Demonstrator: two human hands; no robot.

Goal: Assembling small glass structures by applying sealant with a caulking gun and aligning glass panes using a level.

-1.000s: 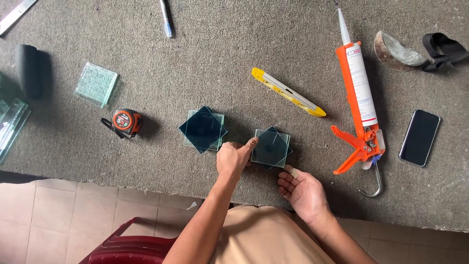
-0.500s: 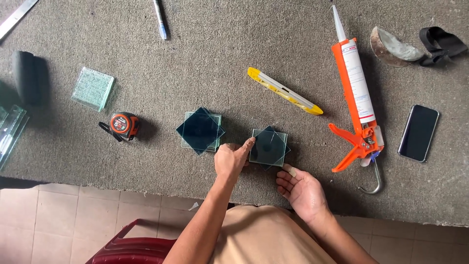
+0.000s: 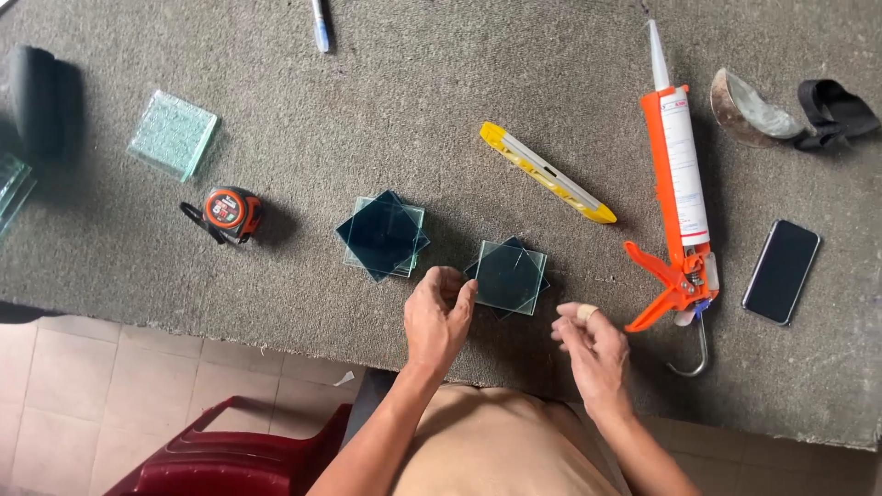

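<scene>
Near the worktop's (image 3: 276, 55) front edge, the left hand (image 3: 438, 317) touches smooth square glass panes (image 3: 508, 276), fingers loosely curled; the right hand (image 3: 593, 352) hovers empty, half-open.

Two hands, the left hand (image 3: 439, 317) and the right hand (image 3: 593, 354), are showing. Lying on the desk (image 3: 441, 119) are two stacks of dark glass squares (image 3: 382, 235) (image 3: 511, 276), one textured glass block (image 3: 173, 134), one tape measure (image 3: 230, 211), one yellow level (image 3: 546, 173), one orange caulking gun (image 3: 678, 184), one phone (image 3: 781, 271) and one pen (image 3: 320, 24).
</scene>
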